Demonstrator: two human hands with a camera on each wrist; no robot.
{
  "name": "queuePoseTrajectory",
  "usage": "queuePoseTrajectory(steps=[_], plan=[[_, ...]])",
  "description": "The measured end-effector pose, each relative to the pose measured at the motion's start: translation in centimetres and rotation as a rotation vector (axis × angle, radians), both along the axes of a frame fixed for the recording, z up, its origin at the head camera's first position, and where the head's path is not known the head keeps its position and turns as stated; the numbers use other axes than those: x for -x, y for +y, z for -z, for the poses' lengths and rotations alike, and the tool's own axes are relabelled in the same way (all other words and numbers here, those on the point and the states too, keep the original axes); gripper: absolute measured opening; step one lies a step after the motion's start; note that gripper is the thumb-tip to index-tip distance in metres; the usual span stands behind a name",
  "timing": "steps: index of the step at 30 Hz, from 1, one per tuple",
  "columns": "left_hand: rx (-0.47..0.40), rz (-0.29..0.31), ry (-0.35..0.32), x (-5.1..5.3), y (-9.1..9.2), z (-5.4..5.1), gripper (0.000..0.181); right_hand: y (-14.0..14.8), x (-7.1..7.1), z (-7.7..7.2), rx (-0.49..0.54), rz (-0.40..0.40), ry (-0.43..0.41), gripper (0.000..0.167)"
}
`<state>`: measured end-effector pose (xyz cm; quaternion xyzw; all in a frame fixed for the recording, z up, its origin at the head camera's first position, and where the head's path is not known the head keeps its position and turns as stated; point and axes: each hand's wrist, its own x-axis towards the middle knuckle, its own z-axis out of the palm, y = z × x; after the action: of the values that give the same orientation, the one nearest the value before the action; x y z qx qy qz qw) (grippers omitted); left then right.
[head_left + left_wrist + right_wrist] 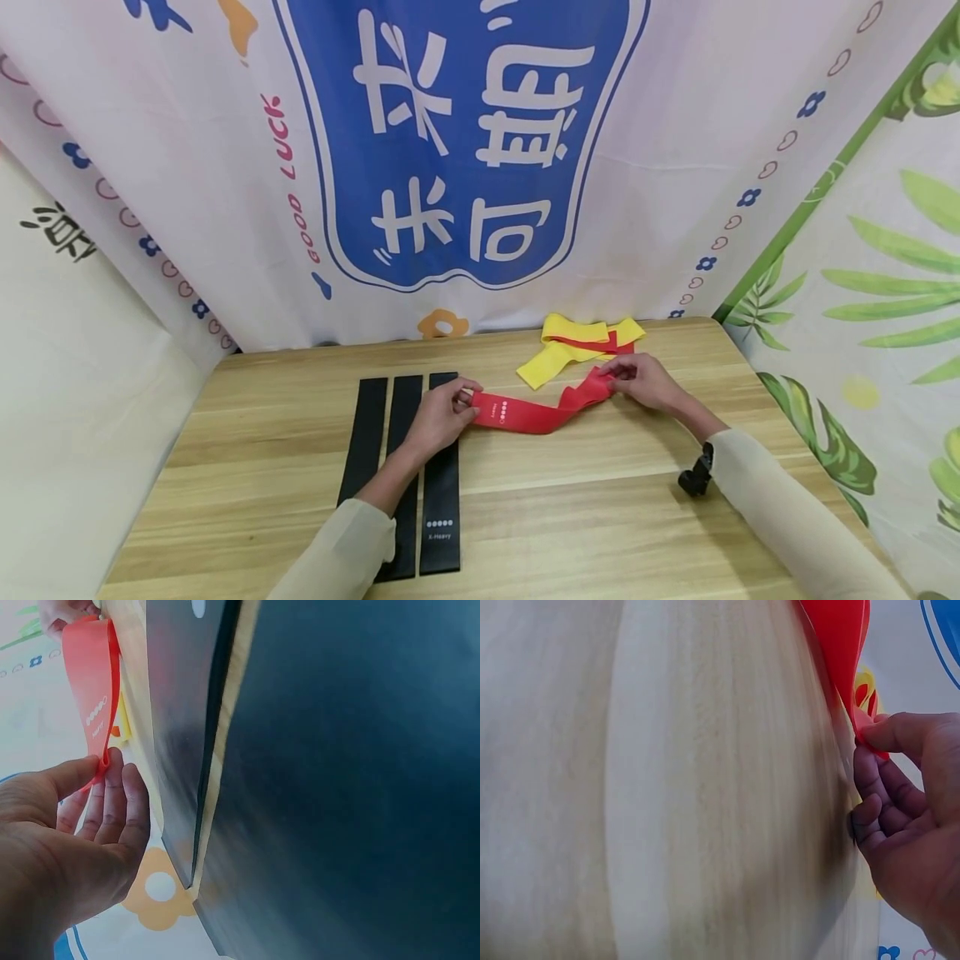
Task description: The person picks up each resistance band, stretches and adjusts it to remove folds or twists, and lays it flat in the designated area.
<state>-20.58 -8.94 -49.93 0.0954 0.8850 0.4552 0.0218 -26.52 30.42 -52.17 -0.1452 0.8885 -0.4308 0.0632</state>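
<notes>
A red resistance band (517, 414) marked "Heavy" stretches between both hands above the table. My left hand (441, 414) pinches its left end between thumb and fingers; the left wrist view shows the folded end of the band (94, 697) in that grip. At the other end, my right hand (643, 382) pinches the band, which is twisted there. In the right wrist view the thumb and index finger of the right hand (907, 780) hold the red edge. Under the left forearm lie three black bands (441, 483), side by side and flat, one marked "X-Heavy".
Beyond the right hand, a loose pile of yellow bands (558, 358) with a red band (624, 343) among them lies at the table's back edge. The wooden table (570, 517) meets a printed cloth (675, 167) behind it. A black device (697, 473) is strapped to the right wrist.
</notes>
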Motion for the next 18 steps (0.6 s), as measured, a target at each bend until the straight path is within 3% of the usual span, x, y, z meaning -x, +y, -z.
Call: queuePoseTrajectory(steps=[10,18], plan=[[-0.005,0.004,0.037,-0.4,-0.6,0.1,0.028,0.6,-0.6,-0.1,-0.031,-0.015,0.021,0.021],[-0.020,-0.004,0.042,-0.6,-1.2,0.0,0.028,1.2,-1.0,-0.4,-0.022,-0.007,-0.015,0.020]])
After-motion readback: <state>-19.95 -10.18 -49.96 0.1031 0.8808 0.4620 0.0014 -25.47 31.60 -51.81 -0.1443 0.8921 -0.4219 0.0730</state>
